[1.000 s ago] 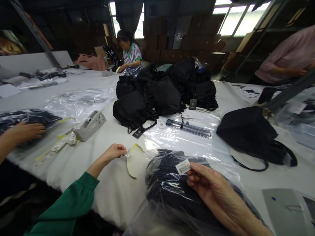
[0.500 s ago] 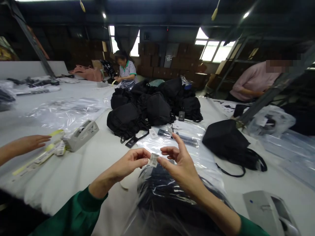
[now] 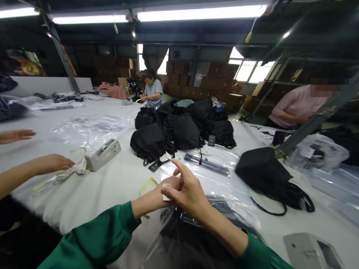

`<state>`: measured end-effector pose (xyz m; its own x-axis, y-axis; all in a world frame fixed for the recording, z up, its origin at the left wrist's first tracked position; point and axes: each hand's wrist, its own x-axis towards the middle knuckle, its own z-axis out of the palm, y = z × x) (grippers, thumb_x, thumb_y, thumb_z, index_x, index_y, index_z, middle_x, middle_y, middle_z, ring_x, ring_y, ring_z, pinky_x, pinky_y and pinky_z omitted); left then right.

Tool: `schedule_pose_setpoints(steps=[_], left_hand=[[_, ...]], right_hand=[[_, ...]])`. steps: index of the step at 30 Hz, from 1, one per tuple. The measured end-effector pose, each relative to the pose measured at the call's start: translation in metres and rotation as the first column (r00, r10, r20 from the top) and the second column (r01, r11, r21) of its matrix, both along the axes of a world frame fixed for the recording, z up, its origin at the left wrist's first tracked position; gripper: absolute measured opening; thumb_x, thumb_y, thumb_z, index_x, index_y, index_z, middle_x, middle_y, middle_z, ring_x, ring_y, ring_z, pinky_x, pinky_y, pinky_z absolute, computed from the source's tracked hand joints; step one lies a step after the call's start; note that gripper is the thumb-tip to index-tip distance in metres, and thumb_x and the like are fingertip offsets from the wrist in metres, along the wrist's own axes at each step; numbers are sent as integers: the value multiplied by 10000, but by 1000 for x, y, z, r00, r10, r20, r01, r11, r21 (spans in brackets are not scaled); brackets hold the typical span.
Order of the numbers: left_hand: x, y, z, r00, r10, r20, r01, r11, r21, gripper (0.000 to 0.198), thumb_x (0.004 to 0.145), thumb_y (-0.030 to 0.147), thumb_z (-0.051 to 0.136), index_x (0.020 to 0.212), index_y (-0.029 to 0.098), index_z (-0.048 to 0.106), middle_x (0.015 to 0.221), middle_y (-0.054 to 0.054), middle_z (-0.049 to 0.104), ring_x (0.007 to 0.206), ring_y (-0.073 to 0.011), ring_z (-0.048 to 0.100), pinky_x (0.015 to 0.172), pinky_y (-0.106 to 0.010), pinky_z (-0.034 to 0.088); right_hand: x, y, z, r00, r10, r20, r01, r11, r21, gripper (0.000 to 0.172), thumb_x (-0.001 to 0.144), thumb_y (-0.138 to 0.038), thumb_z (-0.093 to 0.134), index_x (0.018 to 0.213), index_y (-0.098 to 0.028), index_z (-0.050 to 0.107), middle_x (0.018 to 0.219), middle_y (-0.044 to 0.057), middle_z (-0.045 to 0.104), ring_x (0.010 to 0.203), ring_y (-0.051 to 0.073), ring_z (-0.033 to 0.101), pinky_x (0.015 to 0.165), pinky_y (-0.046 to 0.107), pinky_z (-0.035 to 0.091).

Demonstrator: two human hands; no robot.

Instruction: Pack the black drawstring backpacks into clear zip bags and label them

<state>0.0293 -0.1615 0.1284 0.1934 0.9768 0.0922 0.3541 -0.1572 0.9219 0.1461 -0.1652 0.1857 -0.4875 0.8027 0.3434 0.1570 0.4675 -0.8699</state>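
Observation:
My right hand [image 3: 186, 190] has its thumb on a small white sticker [image 3: 166, 194], its index finger stretched out above. The sticker lies against the back of my left hand [image 3: 158, 194], whose fingers are hidden behind the right hand. A yellow-edged strip [image 3: 148, 184] curls beside my left hand. Below both hands sits a dark item in a clear plastic bag [image 3: 196, 231]. Just beyond lie a flat pack with a dark band [image 3: 207, 164] and a black hang tag [image 3: 154, 165].
Black bags [image 3: 185, 130] are heaped ahead; another black bag [image 3: 263, 175] lies right. Grey tape dispensers [image 3: 103, 155] stand left and near right. Another person's hand [image 3: 54, 163] rests by label strips [image 3: 60, 177]. A metal post [image 3: 316, 112] slants at right.
My right hand has moved left over my left hand, carrying the sticker onto its back. The view has tilted up. A second hand of another person has appeared at far left.

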Motion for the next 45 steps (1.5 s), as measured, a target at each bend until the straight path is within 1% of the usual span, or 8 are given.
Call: schedule_pose_setpoints(steps=[4,7,10,13,16,21,29,45], left_hand=[[-1,-4,5,996,5,-94,3,996,91,186,740,168,613,887,188,725,806,-40,678,735,-210,571,726,-342,395],[-8,-8,9,999,51,9,-52,996,74,250,838,237,547,1016,185,714,834,-46,691,743,-189,585,712,-313,415],[-9,-13,9,960,8,281,15,997,-81,251,831,310,618,990,138,709,789,-54,690,735,-170,587,671,-272,425],[-3,-20,12,856,0,517,124,971,-205,270,800,345,692,967,134,709,842,-66,702,776,-157,586,700,-256,431],[2,-22,17,777,63,627,161,942,-294,249,796,355,700,913,136,712,817,-61,686,757,-148,577,719,-263,440],[2,-16,24,819,66,570,149,935,-322,258,816,390,664,776,136,689,753,-49,655,723,-144,557,712,-271,431],[5,-10,36,905,-45,423,206,917,-343,279,774,406,670,704,136,671,678,-34,615,662,-134,501,654,-265,401],[18,-37,23,888,-3,459,216,885,-412,254,718,368,738,768,132,658,680,-19,642,666,-123,530,663,-237,393]], right_hand=[[22,8,-1,988,-42,-151,-2,961,-278,705,595,-217,848,1247,-307,595,1090,38,578,800,179,528,739,311,447],[51,-5,8,929,-107,-353,-173,720,-672,575,715,-293,796,1244,-274,570,1028,34,609,698,122,511,635,246,414],[76,-28,12,860,-198,-471,-347,450,-823,555,732,-244,791,1238,-258,563,887,3,612,578,76,444,570,220,371],[92,-43,6,781,-270,-563,-463,355,-812,548,714,-187,792,1215,-238,576,834,-8,601,541,59,409,544,212,343],[102,-45,-2,726,-322,-607,-523,314,-792,501,702,-152,791,1165,-206,605,813,-5,594,540,51,400,535,203,325],[112,-41,-10,722,-331,-607,-533,293,-794,397,743,-129,757,1117,-169,632,777,-9,568,539,45,378,525,192,303],[120,-31,-8,876,-177,-448,-380,320,-868,342,690,-167,755,1024,-154,680,687,-24,556,521,66,379,515,207,309],[115,-44,-14,817,-260,-514,-420,341,-841,304,738,-183,747,1034,-178,675,667,-39,538,510,51,367,514,190,319]])
